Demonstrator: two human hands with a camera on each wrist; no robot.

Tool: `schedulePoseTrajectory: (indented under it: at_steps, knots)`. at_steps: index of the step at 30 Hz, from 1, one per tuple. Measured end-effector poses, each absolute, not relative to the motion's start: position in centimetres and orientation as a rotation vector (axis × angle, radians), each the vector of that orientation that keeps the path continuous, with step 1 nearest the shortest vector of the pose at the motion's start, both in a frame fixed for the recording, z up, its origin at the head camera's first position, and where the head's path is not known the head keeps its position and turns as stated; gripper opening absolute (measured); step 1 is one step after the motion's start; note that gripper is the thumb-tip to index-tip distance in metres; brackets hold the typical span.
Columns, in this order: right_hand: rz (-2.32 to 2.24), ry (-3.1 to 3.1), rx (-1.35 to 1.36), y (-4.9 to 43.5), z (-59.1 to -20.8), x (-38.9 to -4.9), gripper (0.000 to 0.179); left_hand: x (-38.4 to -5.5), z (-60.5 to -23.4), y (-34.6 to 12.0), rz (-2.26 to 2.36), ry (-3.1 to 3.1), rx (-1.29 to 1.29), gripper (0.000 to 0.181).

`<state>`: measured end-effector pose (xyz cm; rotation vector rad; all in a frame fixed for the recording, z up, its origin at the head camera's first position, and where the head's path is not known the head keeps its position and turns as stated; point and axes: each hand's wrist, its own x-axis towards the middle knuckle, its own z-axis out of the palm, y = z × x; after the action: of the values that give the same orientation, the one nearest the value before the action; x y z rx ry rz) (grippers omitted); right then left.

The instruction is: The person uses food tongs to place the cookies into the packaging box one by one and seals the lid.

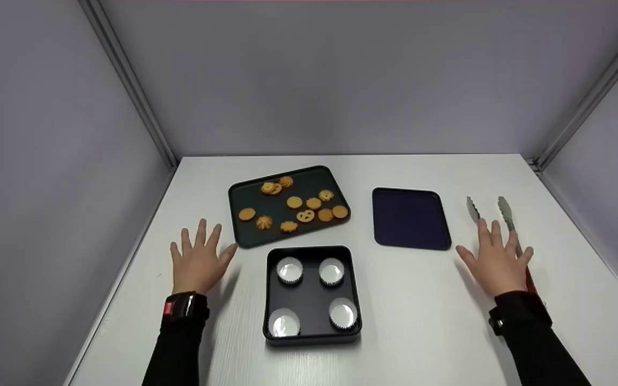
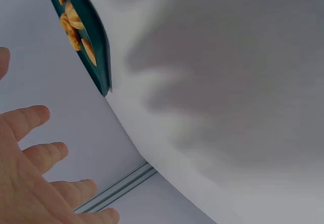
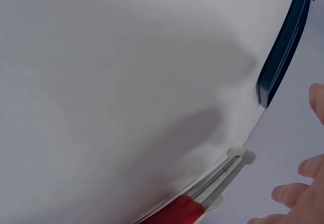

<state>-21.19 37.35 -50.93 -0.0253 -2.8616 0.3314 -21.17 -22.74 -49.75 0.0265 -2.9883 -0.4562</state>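
My left hand (image 1: pixel 199 265) is spread with straight fingers above the table, left of a dark green tray (image 1: pixel 244 195) of cookies. Nothing is in it. On the right, my right hand (image 1: pixel 499 265) hovers with fingers spread, partly covering a pair of tongs (image 1: pixel 506 212). The tongs have metal tips and, in the right wrist view, a red handle (image 3: pixel 177 211); they lie on the table below the hand. Between the hands stands a black square pan (image 1: pixel 311 292) with several white paper baking cups, one of them a front-left cup (image 1: pixel 284 323).
A small dark blue tray (image 1: pixel 411 219) lies right of the cookie tray. Round, flower-shaped and pretzel-shaped cookies (image 1: pixel 305 216) are scattered on the green tray. Grey panels (image 1: pixel 341 80) enclose the white table (image 1: pixel 405 321) at the back and both sides.
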Motion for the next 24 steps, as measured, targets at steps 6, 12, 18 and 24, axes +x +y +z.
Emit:
schedulePoseTrajectory:
  at_steps: [6, 12, 18, 24]
  knots:
    - [0.390, -2.880, -0.110, 39.0, -50.6, -20.8, 0.091, -21.1, -49.9, -22.9, -0.459, -2.989, 0.029, 0.073]
    - [0.406, -2.905, -0.223, 41.0, -50.7, -20.2, 0.098, -21.0, -49.9, -22.9, -0.470, -2.996, 0.029, 0.073]
    - [0.422, -2.944, -0.290, 42.4, -51.2, -19.5, 0.103, -20.8, -49.9, -22.8, -0.456, -2.994, 0.019, 0.072]
    - [0.472, -2.992, -0.342, 43.2, -51.9, -19.2, 0.109, -20.4, -49.6, -22.5, -0.457, -2.994, -0.002, 0.070]
